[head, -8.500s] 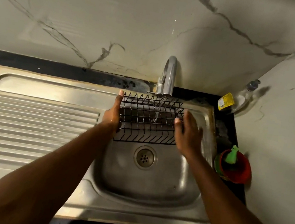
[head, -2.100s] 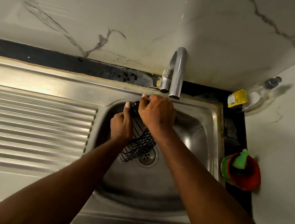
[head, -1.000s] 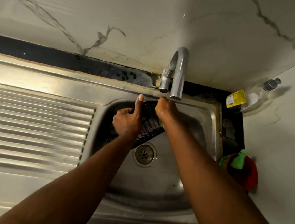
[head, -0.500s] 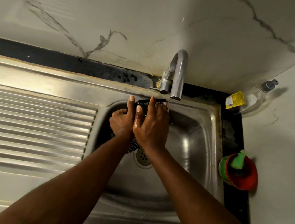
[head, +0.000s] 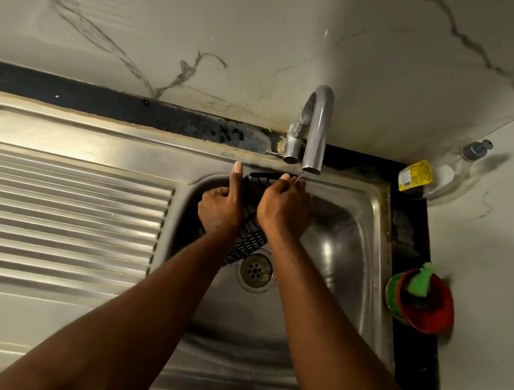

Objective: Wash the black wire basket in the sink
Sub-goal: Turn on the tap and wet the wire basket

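Note:
The black wire basket (head: pixel 249 241) stands on edge, tilted, in the steel sink bowl (head: pixel 335 248), just under the tap spout (head: pixel 318 126). My left hand (head: pixel 221 207) grips its left side with the thumb pointing up along the rim. My right hand (head: pixel 283 211) is curled over its upper right part, fingers on the top rim. A thin stream of water falls from the spout onto my right fingers. Most of the basket is hidden behind both hands; its lower end shows above the drain (head: pixel 254 271).
A ribbed steel draining board (head: pixel 51 215) lies left of the bowl. On the black counter at the right stand a red bowl holding a green scrubber (head: pixel 422 299) and a clear pump bottle with a yellow label (head: pixel 435 177). Marble walls close the back and right.
Over the last second my right hand slid from the top rim down across the basket and back up. The basket stays on edge in my left hand; 8.5 s ago it lay flat under the tap.

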The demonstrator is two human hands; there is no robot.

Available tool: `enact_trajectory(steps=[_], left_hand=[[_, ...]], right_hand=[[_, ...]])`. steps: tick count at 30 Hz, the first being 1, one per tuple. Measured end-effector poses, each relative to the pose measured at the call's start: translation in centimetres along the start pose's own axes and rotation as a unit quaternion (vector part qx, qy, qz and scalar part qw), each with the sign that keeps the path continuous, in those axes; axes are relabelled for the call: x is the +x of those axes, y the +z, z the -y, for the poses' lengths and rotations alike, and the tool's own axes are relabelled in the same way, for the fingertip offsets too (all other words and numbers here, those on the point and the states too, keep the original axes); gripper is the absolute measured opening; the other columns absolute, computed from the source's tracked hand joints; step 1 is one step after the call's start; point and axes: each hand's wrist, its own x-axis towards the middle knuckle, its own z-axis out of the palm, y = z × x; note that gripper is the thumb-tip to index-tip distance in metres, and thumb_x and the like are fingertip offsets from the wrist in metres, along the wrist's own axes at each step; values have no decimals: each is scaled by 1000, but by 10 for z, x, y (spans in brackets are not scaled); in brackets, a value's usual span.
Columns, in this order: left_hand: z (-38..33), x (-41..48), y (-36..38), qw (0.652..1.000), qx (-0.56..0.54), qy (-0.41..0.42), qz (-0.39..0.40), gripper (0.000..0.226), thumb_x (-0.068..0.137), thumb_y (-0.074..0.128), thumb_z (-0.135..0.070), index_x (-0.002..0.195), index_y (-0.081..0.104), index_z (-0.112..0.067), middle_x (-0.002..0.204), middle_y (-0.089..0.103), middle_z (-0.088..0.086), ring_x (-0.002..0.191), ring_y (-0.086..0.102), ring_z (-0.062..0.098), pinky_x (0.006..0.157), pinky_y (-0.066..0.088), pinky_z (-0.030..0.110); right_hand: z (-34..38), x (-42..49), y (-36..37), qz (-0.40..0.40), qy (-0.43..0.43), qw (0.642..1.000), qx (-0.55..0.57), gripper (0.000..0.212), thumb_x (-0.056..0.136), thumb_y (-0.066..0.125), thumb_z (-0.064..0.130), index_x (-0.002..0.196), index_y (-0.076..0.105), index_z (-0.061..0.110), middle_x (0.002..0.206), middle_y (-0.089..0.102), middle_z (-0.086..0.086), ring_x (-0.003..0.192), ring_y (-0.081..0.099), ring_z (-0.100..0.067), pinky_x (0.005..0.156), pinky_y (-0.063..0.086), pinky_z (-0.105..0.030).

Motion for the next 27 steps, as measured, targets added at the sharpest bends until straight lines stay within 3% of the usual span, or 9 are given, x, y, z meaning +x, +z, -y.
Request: enact_trajectory(steps=[4,8,10,12,14,17,20,24,27], left_hand=[[2,1,-2,1000,-25,-16,2,72,91,50,-78,51,38,-19,53,43,-3,52,43,12,64,41,33],[14,8,-8,997,-77,-23,5,70,88,50,-81,55,35,-21,54,38,-3,51,36,13,57,36,34],[15,10,-11,995,-97,-33,4,67,87,50,-82,56,36,-25,54,39,-4,52,36,13,58,35,35],[14,12,-15,991,-121,-45,17,57,89,50,-80,59,43,-33,61,48,-7,58,44,11,61,40,35],[18,16,-22,986,-153,-61,38,53,89,49,-80,68,59,-32,74,65,-5,73,61,12,71,49,32],[38,22,-27,964,-226,-90,109,75,78,45,-92,96,75,-26,96,77,3,93,72,21,86,57,37],[48,22,-23,959,-250,-65,120,49,103,44,-63,93,72,-24,69,67,-6,70,63,16,75,54,35],[41,40,-24,972,-177,61,145,33,108,50,-25,103,73,-2,83,72,11,80,67,24,84,56,46],[16,44,-22,969,-5,171,179,35,108,49,-38,101,75,-15,89,76,4,82,72,17,75,61,37]], right_hand=[[0,29,-6,86,59,994,-43,53,106,26,39,140,55,10,143,56,-18,131,51,-39,111,34,-55],[-9,56,-11,179,77,979,67,52,111,26,34,129,61,0,121,65,-19,102,59,-29,89,43,-35],[-11,57,-13,184,104,967,139,51,110,30,45,109,63,6,92,64,-7,79,57,-21,78,41,-32],[-12,57,-10,193,125,953,198,47,107,36,52,99,62,14,83,64,-4,71,58,-17,70,43,-31],[-12,58,-3,185,110,953,212,47,104,40,55,94,64,15,87,68,-7,72,64,-21,69,48,-32],[-5,57,2,119,68,978,157,64,98,44,63,115,68,6,108,74,-12,91,73,-28,81,61,-39],[-5,53,-6,96,53,991,83,59,105,42,52,131,59,2,123,67,-14,109,67,-30,75,53,-31],[-23,48,-11,42,-25,999,15,42,109,32,34,129,56,6,126,63,-18,111,61,-35,71,36,-32],[-11,32,-12,-19,-33,999,25,51,104,40,48,126,60,6,121,68,-15,106,65,-32,74,41,-32]])
